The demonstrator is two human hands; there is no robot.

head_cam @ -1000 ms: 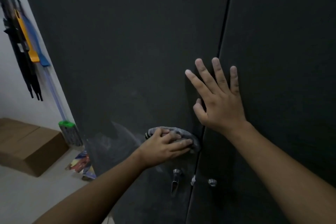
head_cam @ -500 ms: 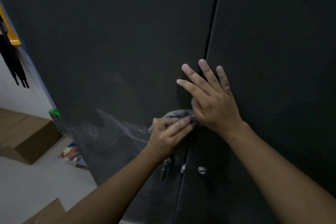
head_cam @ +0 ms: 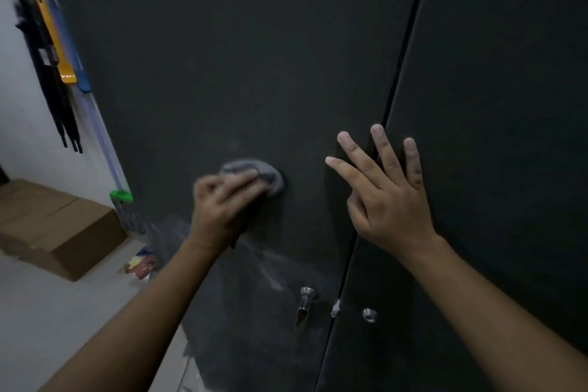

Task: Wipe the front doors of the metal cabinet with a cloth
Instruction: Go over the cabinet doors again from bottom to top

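Note:
The dark metal cabinet fills the view with its left door [head_cam: 238, 57] and right door [head_cam: 509, 105], split by a vertical seam. My left hand [head_cam: 222, 210] presses a bunched grey cloth [head_cam: 254, 173] against the left door, fingers curled over it. My right hand [head_cam: 388, 200] lies flat with fingers spread across the seam, bracing both doors. Pale dusty smears [head_cam: 270, 267] show on the left door below the cloth. A metal handle [head_cam: 304, 301] and a round lock [head_cam: 369, 315] sit low beside the seam.
A cardboard box [head_cam: 54, 229] sits on the pale floor at the left. A mop with a green collar [head_cam: 121, 196] leans by the cabinet's side. Black, orange and blue tools [head_cam: 54, 51] hang on the white wall. Colourful packets [head_cam: 143, 264] lie on the floor.
My left hand slid the cloth leftward along the left door, away from the seam and my right hand. The right hand stayed planted on the seam.

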